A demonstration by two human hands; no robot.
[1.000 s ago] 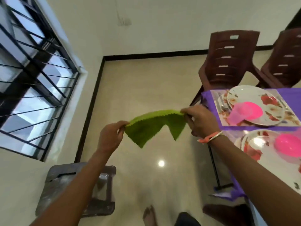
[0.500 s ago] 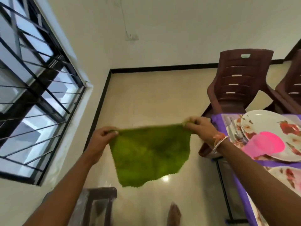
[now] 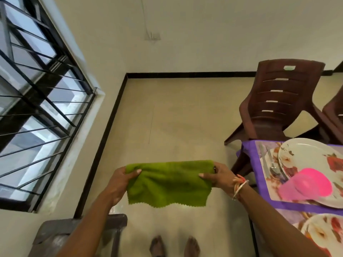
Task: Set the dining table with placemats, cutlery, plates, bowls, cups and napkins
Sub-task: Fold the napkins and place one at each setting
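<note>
Above the floor (image 3: 176, 117), beside the table's corner, both hands hold a green napkin (image 3: 168, 183) stretched flat between them. Left hand (image 3: 121, 179) pinches its left edge, thumb on top; right hand (image 3: 220, 176) pinches the right edge the same way, bangles on the wrist. At right, the table (image 3: 249, 164) carries a placemat (image 3: 263, 182) with cutlery (image 3: 270, 164), a floral plate (image 3: 304, 154) and a pink cup (image 3: 306, 184) lying on the plate. Another plate (image 3: 319, 232) sits nearer. A brown chair (image 3: 274, 101) stands behind.
</note>
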